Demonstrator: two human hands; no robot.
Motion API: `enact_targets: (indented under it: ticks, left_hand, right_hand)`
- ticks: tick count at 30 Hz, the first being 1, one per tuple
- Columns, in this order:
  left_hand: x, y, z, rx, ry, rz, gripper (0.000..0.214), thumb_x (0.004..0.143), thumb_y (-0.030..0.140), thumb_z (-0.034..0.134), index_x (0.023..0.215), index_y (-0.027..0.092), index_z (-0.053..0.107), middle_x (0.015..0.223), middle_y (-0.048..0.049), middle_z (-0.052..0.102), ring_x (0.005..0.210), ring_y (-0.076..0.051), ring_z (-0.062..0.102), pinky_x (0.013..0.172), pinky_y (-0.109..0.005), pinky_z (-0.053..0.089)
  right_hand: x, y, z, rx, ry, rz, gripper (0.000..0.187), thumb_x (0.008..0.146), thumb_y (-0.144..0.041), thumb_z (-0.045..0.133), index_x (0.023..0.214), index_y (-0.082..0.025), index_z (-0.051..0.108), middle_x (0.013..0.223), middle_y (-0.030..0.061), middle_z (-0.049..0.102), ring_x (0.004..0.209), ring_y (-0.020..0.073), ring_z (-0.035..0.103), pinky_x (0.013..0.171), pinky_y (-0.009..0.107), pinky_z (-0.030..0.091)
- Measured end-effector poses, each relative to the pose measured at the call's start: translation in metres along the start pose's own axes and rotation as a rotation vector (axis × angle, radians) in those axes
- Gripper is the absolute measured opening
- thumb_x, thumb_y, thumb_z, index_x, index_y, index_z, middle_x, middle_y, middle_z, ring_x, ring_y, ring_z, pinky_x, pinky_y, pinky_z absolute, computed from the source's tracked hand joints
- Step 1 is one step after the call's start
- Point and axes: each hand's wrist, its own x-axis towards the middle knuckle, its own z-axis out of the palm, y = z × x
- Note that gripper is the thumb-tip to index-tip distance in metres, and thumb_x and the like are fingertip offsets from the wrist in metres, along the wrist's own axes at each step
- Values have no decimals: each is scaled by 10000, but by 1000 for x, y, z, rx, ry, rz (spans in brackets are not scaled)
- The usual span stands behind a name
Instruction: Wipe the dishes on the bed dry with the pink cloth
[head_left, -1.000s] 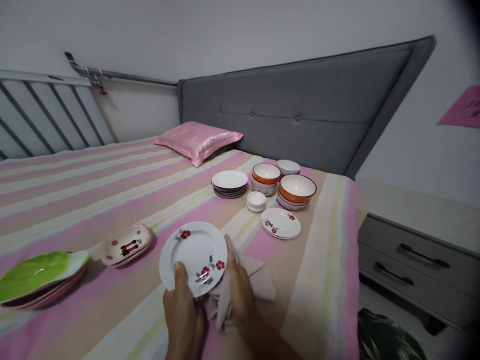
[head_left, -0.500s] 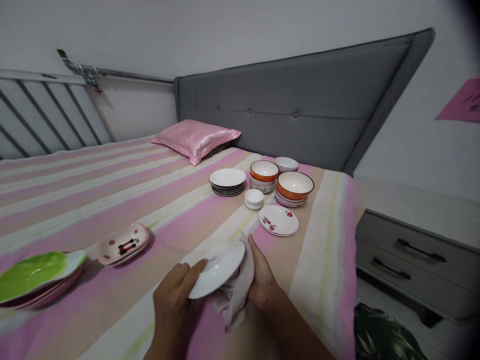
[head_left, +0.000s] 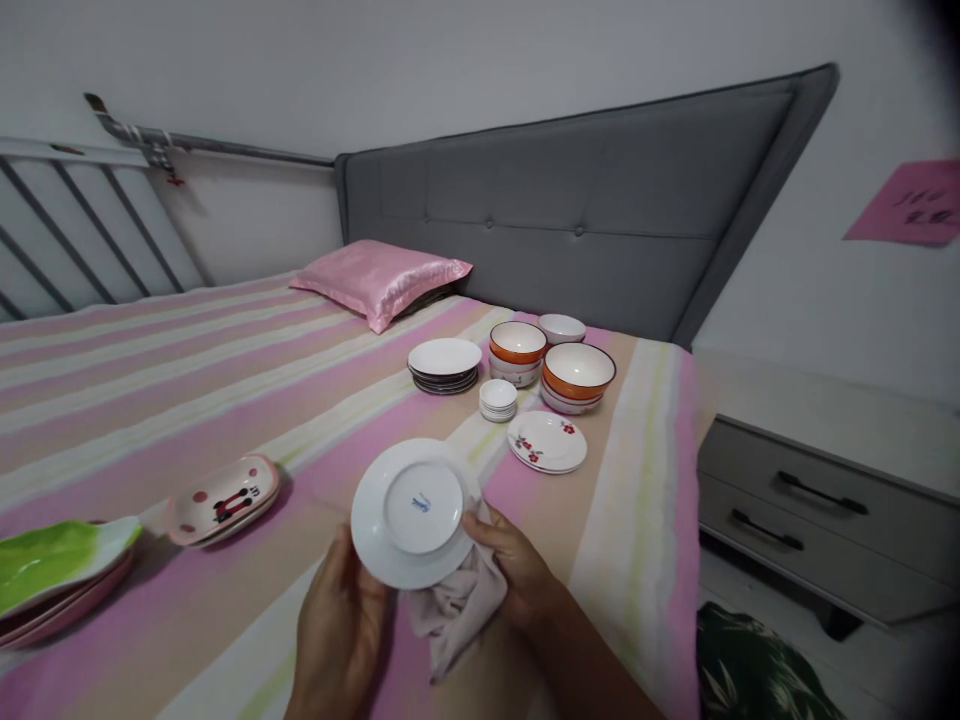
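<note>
A white plate (head_left: 421, 508) is tilted up before me, its underside with a foot ring and a small blue mark facing me. My right hand (head_left: 517, 565) grips its right edge, thumb on the underside, with a crumpled pale cloth (head_left: 459, 607) bunched in the same hand below the plate. At the lower left rim, my left hand (head_left: 341, 615) is cupped against the plate; some of its fingertips are hidden behind it. Just beyond lie flowered plates (head_left: 551, 441), stacked on the bedspread.
On the striped bedspread (head_left: 315, 400) stand white plates (head_left: 445, 357), small dishes (head_left: 498, 398), orange-rimmed bowls (head_left: 577, 380) and another bowl (head_left: 562, 327). Leftward are pink oblong dishes (head_left: 225, 500) and a green leaf-shaped dish (head_left: 60, 560). A drawer cabinet (head_left: 810, 530) stands right of the bed.
The plate has been turned over from its face to its underside. My right thumb has come onto it, and my left hand has shifted from a pinch to a cupped hold at the rim.
</note>
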Motion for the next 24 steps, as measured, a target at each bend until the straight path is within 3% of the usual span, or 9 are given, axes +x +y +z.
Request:
enact_targets:
  ticks: [2,4,7,9,14,18,21,24]
  left_hand:
    - [-6,1,6,-188,-4,-130,358,871,326,448,1131,142,611,1033,-123,689,1006,-235,625,844,-344,524]
    - [-11,-1,9,-242,39,-181,316,867,246,473,1132,144,609,969,-115,713,937,-232,658,824,-349,540]
    - [-13,-5,10,-171,86,-177,421,754,9,559,1156,131,589,936,-103,723,869,-221,681,825,-347,546]
    - [-12,-6,9,-127,102,-141,472,715,-38,578,1158,125,586,933,-100,722,854,-221,685,820,-352,551]
    - [-9,-2,7,-88,103,-43,476,709,-17,604,1157,143,585,966,-101,713,877,-231,678,786,-361,564]
    - [-15,-5,9,-44,72,-91,518,664,9,663,1164,115,577,944,-121,713,864,-250,679,762,-363,568]
    - [-21,-12,12,-30,0,-138,609,613,74,740,1191,94,552,937,-133,712,859,-266,678,767,-368,560]
    - [-26,-18,16,-19,-70,-174,633,579,136,779,1173,81,568,930,-142,713,863,-273,674,775,-364,545]
  right_hand:
    - [-2,1,2,-63,-19,0,478,668,-298,746,1084,-137,575,890,63,709,834,207,666,847,375,475]
    - [-4,1,7,-135,-32,16,479,669,-329,745,1081,-144,584,899,59,708,846,209,666,852,368,477]
    - [-8,2,16,-216,1,20,499,668,-383,739,1098,-179,589,968,55,698,936,222,647,879,374,468]
    - [-8,1,19,-240,47,-37,477,702,-430,702,1103,-193,596,1059,61,674,1031,221,608,926,368,439]
    - [-4,-15,11,-243,183,-151,543,782,-548,565,1175,-173,563,1155,102,625,1065,241,576,965,406,395]
    - [1,-43,18,-382,385,-287,571,797,-592,505,1236,-227,521,1218,78,591,1137,231,508,999,400,343]
    - [6,-59,41,-517,386,-439,545,847,-580,425,1267,-242,503,1227,67,587,1172,211,475,1024,388,298]
    - [14,-56,66,-692,280,-529,507,892,-540,364,1279,-239,494,1246,63,570,1163,195,483,1030,375,289]
